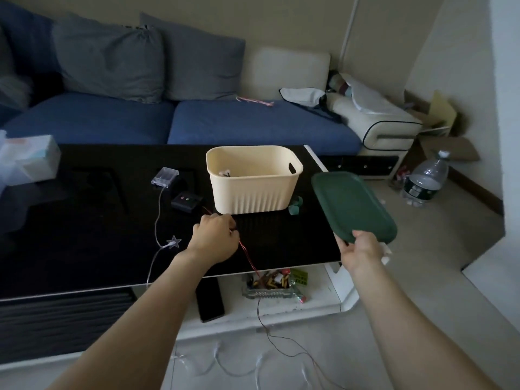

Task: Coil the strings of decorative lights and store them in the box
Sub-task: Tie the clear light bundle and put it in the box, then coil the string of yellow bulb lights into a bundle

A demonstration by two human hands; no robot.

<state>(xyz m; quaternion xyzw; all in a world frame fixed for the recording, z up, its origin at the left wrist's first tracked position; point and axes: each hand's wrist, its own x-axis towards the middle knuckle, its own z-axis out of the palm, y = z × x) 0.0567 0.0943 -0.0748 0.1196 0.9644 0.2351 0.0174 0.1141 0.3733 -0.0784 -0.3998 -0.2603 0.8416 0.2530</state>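
Note:
A cream plastic box (254, 190) stands open on the black table (84, 235), with a small bundle of lights inside at its left. My left hand (215, 237) pinches a red wire (249, 256) just in front of the box; the wire runs from a black controller (187, 201) over the table's edge down to the floor. My right hand (358, 253) holds the green lid (351, 202) by its near edge, to the right of the box. A clear string with a star light (173, 242) leads from a clear battery case (164, 178) off the table.
A tissue pack (28, 160) lies at the table's far left. A blue sofa (174, 122) stands behind the table. A water bottle (426, 178) stands on the floor at right. More clear and red strings (284, 347) trail over the floor. A lower shelf holds a glass tray (270, 285).

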